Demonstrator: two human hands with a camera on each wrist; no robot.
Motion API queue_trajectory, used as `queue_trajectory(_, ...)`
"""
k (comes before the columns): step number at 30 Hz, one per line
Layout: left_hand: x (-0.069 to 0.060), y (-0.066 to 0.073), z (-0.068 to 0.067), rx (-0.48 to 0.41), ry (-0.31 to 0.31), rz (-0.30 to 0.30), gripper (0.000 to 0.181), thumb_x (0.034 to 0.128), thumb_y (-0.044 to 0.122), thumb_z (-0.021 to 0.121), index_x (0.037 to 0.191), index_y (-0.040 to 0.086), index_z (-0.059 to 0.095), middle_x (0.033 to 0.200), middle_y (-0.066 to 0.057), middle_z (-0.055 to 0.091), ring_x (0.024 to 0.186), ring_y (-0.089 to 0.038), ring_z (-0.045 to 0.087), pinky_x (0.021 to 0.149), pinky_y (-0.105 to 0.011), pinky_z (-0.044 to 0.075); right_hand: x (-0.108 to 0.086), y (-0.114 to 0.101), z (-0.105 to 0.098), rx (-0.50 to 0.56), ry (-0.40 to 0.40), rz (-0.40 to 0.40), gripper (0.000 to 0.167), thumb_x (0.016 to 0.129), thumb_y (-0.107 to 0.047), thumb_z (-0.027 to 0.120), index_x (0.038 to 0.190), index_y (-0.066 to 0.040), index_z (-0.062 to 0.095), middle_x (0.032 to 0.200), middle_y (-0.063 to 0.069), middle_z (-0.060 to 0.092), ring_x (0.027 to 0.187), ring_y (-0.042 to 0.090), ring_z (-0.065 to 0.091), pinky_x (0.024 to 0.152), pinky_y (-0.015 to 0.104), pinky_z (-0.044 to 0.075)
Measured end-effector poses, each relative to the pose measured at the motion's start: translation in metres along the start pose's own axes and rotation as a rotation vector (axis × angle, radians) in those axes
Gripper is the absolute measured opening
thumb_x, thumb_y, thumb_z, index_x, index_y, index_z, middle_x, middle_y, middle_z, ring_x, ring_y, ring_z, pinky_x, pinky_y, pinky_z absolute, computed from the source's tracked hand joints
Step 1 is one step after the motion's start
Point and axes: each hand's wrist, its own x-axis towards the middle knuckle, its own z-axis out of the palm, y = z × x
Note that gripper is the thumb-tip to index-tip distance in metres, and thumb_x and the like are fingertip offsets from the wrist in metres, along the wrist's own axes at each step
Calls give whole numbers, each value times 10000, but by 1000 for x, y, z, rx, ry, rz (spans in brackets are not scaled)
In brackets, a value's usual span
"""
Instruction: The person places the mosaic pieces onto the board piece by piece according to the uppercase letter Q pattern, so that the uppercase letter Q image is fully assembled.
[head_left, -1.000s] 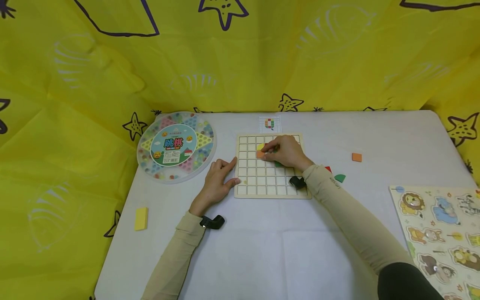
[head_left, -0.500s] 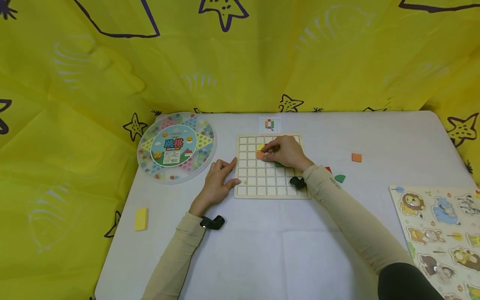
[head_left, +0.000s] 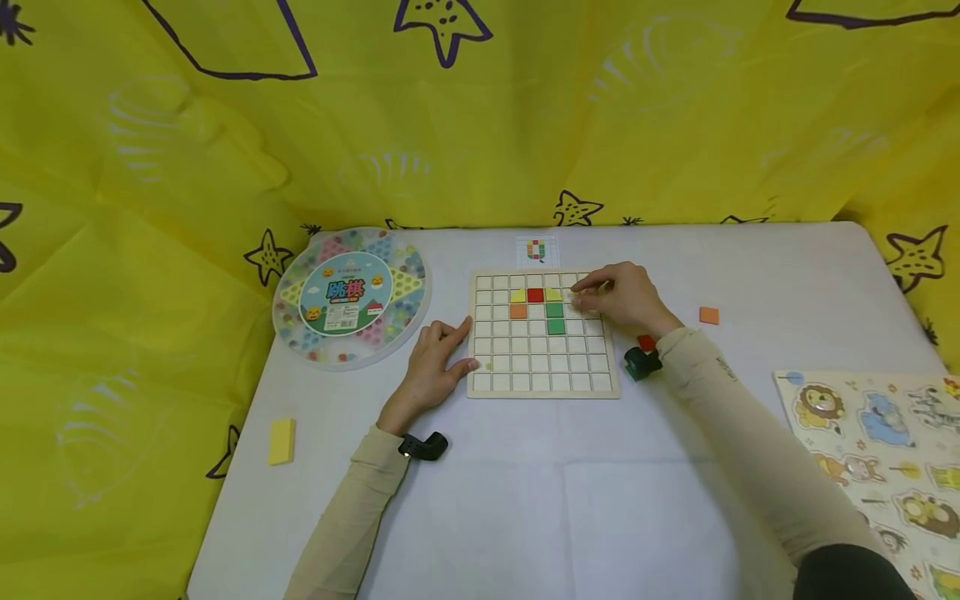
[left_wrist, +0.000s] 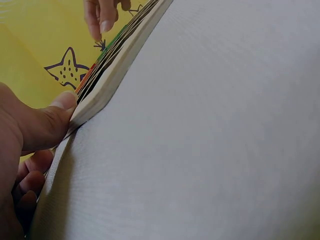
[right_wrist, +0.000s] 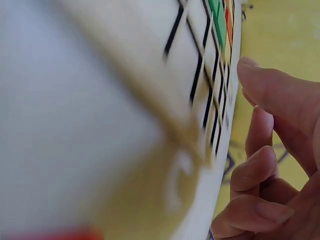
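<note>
A pale wooden grid board [head_left: 545, 392] lies mid-table. It bears two yellow rounded tiles, a red square tile [head_left: 535, 295], an orange square tile [head_left: 518, 311] and two green square tiles [head_left: 555, 318]. My left hand [head_left: 431, 360] rests at its left edge, the thumb pressing on the frame near the lower left, as the left wrist view also shows. Above the board's right side hovers my right hand [head_left: 621, 298], fingers loosely bent; the right wrist view shows no tile between thumb and fingertips. A red tile [head_left: 646, 342] lies by the right wrist; a green piece there is mostly hidden.
A small pattern card [head_left: 536, 250] sits behind the board. A round Chinese checkers set [head_left: 347, 292] stands at the left, above a yellow block [head_left: 282, 442]. To the right are an orange tile [head_left: 708, 316] and an animal puzzle board [head_left: 885, 458].
My right hand has left the orange tile on the board and moved right, uncovering the red, yellow and green tiles. The left hand stays in place.
</note>
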Motion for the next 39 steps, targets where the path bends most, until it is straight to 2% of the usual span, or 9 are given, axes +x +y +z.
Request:
queue_trajectory(3, 0, 0, 0, -9, -3, -2, 727, 941, 198, 794, 1577, 26, 485, 1161, -180, 532, 1001, -294, 424, 855, -387, 337, -8, 10, -15, -33, 8, 38, 294, 963, -270, 795, 1201, -98, 811, 1133, 156, 715, 993, 299, 510, 797, 397, 397)
queue_trajectory(8, 0, 0, -1, -13, 3, 5, 727, 937, 194, 797, 1571, 15, 489, 1164, -184, 537, 1007, -302, 431, 857, -402, 347, -20, 32, -38, -84, 27, 51, 343, 956, -285, 803, 1239, -90, 794, 1123, 160, 723, 963, 298, 528, 782, 391, 429)
queue_trajectory(17, -2, -2, -1, -15, 4, 13, 716, 943, 180, 790, 1567, 1, 488, 1159, -186, 535, 1001, -309, 427, 857, -409, 348, -43, 63, -72, -155, -13, 129, 548, 964, -368, 792, 1403, -61, 678, 1382, 263, 625, 1080, 377, 528, 831, 423, 438)
queue_trajectory(22, -2, 0, -2, -27, 8, 17, 711, 944, 180, 788, 1563, -5, 490, 1161, -188, 535, 1005, -318, 430, 860, -412, 348, -53, 76, -88, -185, -16, 141, 566, 955, -334, 803, 1407, -26, 657, 1406, 287, 616, 1095, 388, 562, 825, 402, 447)
queue_trajectory(29, -2, -1, -1, -12, 7, 18, 704, 940, 181, 792, 1553, -9, 503, 1151, -190, 533, 1006, -319, 434, 856, -421, 360, -64, 91, -99, -193, -41, 185, 535, 985, -318, 771, 1393, 4, 645, 1336, 295, 619, 1088, 398, 550, 798, 381, 449)
queue_trajectory(34, -2, -1, 0, -2, 11, 14, 693, 943, 179, 790, 1549, -7, 511, 1145, -182, 533, 1000, -308, 433, 851, -410, 360, -66, 96, -98, -211, -7, 154, 463, 986, -291, 773, 1313, 25, 684, 1176, 261, 693, 1042, 386, 598, 781, 358, 456)
queue_trajectory(39, -1, 0, -1, -15, 6, 6, 713, 937, 176, 794, 1560, -1, 497, 1155, -183, 534, 1002, -306, 427, 857, -401, 343, -68, 99, -100, -223, 7, 148, 531, 969, -372, 792, 1301, 28, 684, 1145, 242, 715, 1023, 363, 608, 817, 370, 454)
